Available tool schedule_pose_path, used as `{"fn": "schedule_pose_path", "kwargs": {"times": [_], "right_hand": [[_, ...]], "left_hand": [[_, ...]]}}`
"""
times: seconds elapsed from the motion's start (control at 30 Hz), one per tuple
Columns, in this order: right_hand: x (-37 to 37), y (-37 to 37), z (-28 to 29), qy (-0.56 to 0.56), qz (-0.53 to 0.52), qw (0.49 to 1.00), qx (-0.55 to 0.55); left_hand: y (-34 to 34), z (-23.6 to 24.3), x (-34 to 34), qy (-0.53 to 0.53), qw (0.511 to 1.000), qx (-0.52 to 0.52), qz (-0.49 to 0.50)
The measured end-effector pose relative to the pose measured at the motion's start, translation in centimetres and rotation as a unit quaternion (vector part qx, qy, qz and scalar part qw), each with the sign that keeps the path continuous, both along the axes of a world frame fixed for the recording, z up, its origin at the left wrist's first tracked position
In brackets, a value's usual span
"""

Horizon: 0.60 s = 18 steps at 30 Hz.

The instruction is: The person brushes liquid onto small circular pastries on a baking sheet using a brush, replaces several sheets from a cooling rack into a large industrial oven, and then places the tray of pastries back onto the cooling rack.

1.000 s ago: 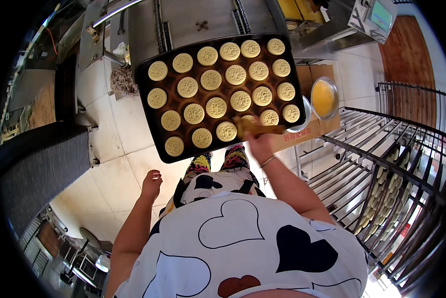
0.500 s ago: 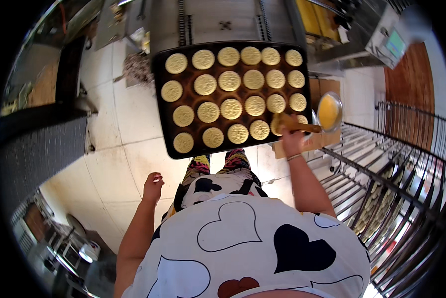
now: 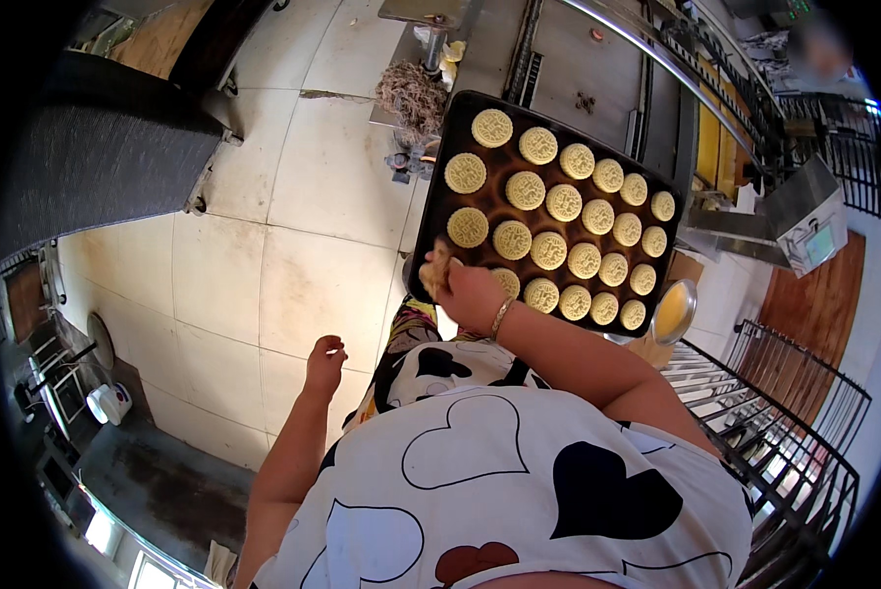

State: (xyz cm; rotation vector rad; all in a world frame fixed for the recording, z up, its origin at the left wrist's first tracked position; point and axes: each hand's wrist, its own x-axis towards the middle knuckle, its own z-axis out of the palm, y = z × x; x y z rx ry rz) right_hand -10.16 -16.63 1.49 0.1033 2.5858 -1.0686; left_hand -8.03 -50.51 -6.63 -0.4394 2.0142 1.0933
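A dark baking tray (image 3: pixel 432 196) holds rows of round, pale yellow stamped pastries (image 3: pixel 563 202) over a metal worktop (image 3: pixel 587 69). My right hand (image 3: pixel 460 293) grips a brush (image 3: pixel 436 265) at the tray’s near-left corner, partly covering a pastry there; the bristles are hard to make out. My left hand (image 3: pixel 324 363) hangs free over the floor, left of my legs, with loosely bent fingers apart and nothing in them. A metal bowl of orange-yellow liquid (image 3: pixel 672 312) sits on cardboard (image 3: pixel 650 348) beside the tray’s near-right corner.
Metal racks (image 3: pixel 784 442) stand at my lower right. A machine with a small screen (image 3: pixel 794 216) is right of the tray. Dark wheeled equipment (image 3: pixel 116 147) stands at the left. A mop-like bundle (image 3: pixel 406 98) lies beyond the tray’s left side. Tiled floor (image 3: pixel 234 294) lies between.
My right hand and brush have moved from the right of the tray’s near row to its near-left corner. The view has turned, so the tray now appears slanted and farther right.
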Motion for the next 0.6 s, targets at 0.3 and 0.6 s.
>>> {"fn": "schedule_pose_path", "kwargs": {"times": [0.3, 0.6], "right_hand": [[-17.6, 13.2, -0.6, 0.220, -0.095, 0.935, 0.262], [-0.3, 1.8, -0.6, -0.047, 0.037, 0.998, -0.008]], "left_hand": [[0.1, -0.1, 0.8, -0.002, 0.999, 0.016, 0.034], [3.9, -1.4, -0.1, 0.013, 0.999, 0.016, -0.045]]}}
